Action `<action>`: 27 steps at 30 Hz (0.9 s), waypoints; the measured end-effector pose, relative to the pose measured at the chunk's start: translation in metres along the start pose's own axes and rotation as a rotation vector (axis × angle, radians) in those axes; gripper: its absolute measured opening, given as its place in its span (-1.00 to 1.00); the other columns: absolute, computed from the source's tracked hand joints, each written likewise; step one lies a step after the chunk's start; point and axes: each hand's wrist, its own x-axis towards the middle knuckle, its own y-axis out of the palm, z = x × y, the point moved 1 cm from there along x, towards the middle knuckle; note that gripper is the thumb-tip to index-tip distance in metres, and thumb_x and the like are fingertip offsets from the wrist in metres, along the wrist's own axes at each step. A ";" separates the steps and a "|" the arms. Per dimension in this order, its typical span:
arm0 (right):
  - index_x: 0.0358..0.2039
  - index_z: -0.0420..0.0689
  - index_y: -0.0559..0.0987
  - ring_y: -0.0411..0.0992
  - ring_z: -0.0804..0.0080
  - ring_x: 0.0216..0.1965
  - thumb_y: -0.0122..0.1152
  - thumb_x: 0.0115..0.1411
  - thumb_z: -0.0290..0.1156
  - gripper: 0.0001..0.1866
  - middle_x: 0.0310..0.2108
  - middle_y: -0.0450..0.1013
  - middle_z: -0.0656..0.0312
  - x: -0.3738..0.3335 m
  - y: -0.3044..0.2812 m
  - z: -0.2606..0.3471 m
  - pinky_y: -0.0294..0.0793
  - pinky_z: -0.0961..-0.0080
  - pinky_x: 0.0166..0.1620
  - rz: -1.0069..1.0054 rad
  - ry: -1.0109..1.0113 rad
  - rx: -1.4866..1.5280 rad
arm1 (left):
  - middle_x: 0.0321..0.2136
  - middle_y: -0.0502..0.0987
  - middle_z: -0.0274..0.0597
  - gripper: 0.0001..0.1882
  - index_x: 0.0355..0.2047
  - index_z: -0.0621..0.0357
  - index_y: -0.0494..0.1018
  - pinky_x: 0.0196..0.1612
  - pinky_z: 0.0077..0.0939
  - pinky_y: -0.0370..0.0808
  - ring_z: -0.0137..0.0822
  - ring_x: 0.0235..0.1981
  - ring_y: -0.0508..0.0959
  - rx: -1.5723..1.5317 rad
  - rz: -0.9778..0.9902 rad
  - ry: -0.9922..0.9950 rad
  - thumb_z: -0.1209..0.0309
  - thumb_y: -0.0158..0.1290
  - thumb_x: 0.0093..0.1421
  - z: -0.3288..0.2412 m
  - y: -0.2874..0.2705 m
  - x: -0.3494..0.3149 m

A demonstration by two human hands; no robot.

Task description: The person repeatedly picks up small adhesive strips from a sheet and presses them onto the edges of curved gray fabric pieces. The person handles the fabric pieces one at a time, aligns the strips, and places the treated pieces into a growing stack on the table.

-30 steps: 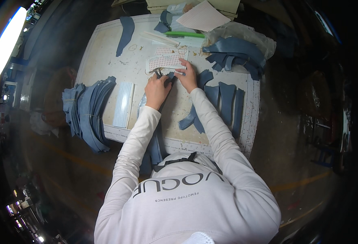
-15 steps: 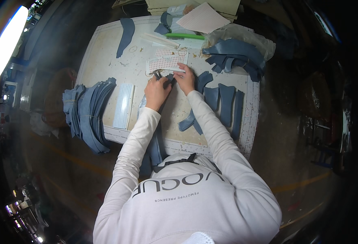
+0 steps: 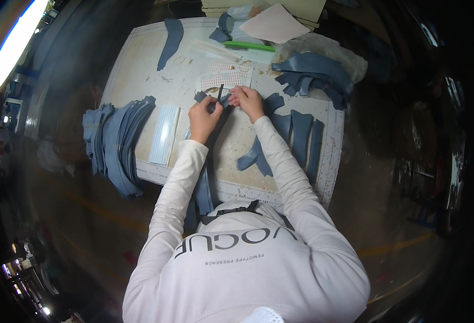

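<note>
My left hand (image 3: 202, 118) is closed around a slim black tool (image 3: 220, 91) whose tip points away from me; its exact kind cannot be made out. Beneath and beside that hand runs a long blue-grey strip of material (image 3: 218, 129), which trails over the near table edge toward my lap. At the strip's far end, my right hand (image 3: 248, 102) has its fingertips drawn together; anything small between them is too tiny to see. Just beyond both hands lie white sheets with rows of small red marks (image 3: 219, 79).
A thick stack of blue-grey pieces (image 3: 119, 140) overhangs the table's left edge, beside a pale-blue gridded strip (image 3: 164, 134). More cut pieces (image 3: 300, 137) lie right. Behind them are a blue-grey pile (image 3: 315, 72), plastic bag (image 3: 344, 56), green bar (image 3: 248, 47) and paper sheet (image 3: 274, 24).
The black tool has tilted more upright in my left hand, which has shifted slightly left. My right hand stays by the strip's end. The whole view has shifted a little.
</note>
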 end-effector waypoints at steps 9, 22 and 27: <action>-0.17 -0.32 0.51 0.53 0.43 -0.46 -0.08 0.31 0.01 -0.45 -0.36 0.50 0.05 0.004 0.018 -0.001 0.63 0.47 -0.38 -0.029 0.148 0.219 | -0.12 0.47 0.13 -0.26 0.21 0.15 0.17 -0.42 -0.47 0.50 -0.29 -0.55 0.58 -0.304 0.109 -0.099 0.29 0.20 0.03 -0.014 -0.019 0.000; -0.34 -0.24 0.62 0.55 0.37 -0.54 0.35 -0.01 -0.27 -0.69 -0.54 0.55 0.10 -0.052 0.099 0.109 0.51 0.53 -0.40 0.233 -0.533 -0.437 | -0.04 0.47 -0.02 -0.43 0.15 0.20 0.24 0.08 -0.42 0.39 -0.25 -0.02 0.49 -1.180 0.303 -0.569 0.07 -0.04 0.28 0.068 -0.084 -0.047; -0.32 -0.24 0.63 0.57 0.48 -0.51 0.34 0.01 -0.29 -0.71 -0.50 0.58 0.15 -0.066 0.150 0.153 0.54 0.61 -0.38 0.403 -0.523 -0.174 | -0.20 0.52 -0.03 -0.38 0.11 0.20 0.26 0.02 -0.28 0.45 -0.17 -0.13 0.54 -1.632 0.392 -0.577 -0.05 -0.09 0.26 0.089 -0.101 -0.120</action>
